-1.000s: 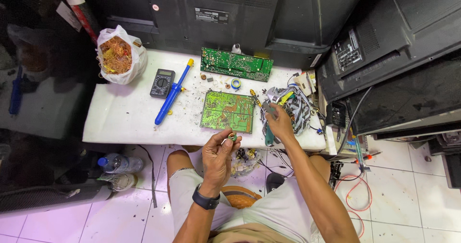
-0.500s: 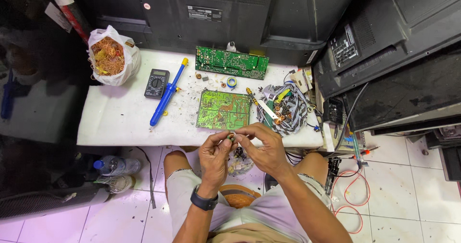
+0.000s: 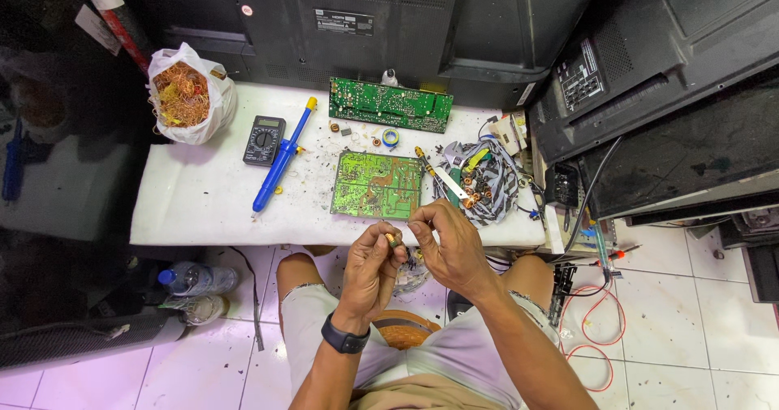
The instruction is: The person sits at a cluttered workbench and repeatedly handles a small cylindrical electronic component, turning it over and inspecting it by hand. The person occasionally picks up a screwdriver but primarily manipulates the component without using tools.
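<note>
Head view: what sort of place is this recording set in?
Most likely an electronics repair workshop. Green circuit boards lie on a white bench beside a multimeter, and black television backs stand around it.

A white bench [image 3: 203, 207] carries two circuit boards [image 3: 376, 184], a multimeter [image 3: 264, 140] and a wire-filled bag [image 3: 185, 94].

small brownish component [image 3: 391, 239] — pinched between fingertips

Small component [image 3: 392, 240] between both hands.
</note>
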